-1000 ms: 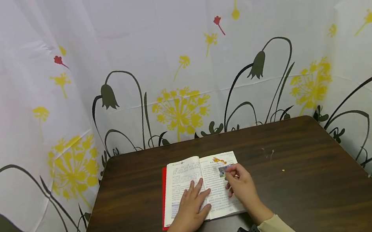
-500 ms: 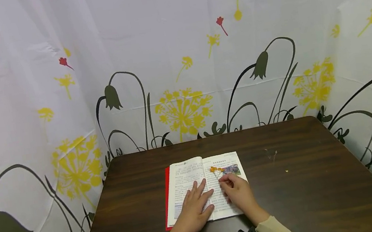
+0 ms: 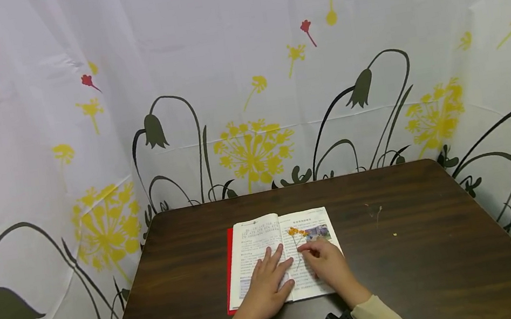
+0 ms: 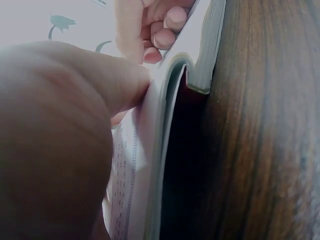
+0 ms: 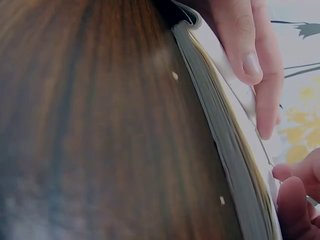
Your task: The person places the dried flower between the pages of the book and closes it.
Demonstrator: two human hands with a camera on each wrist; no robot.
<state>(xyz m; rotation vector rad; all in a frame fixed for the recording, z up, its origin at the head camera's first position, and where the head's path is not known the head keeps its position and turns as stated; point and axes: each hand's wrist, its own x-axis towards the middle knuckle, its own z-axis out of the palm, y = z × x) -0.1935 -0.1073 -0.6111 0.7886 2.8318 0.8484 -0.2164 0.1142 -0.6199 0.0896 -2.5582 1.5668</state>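
A curtain is hanging behind the bench; the left hand is lying spread on the open book, the right hand pinching an orange sprig on the right page — seemingly positioning it, probably needing gentle release next.

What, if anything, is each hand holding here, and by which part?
The right hand pinches the orange flower sprig by its thin stem, below the blossoms. The left hand grips nothing; it lies spread on the open book.
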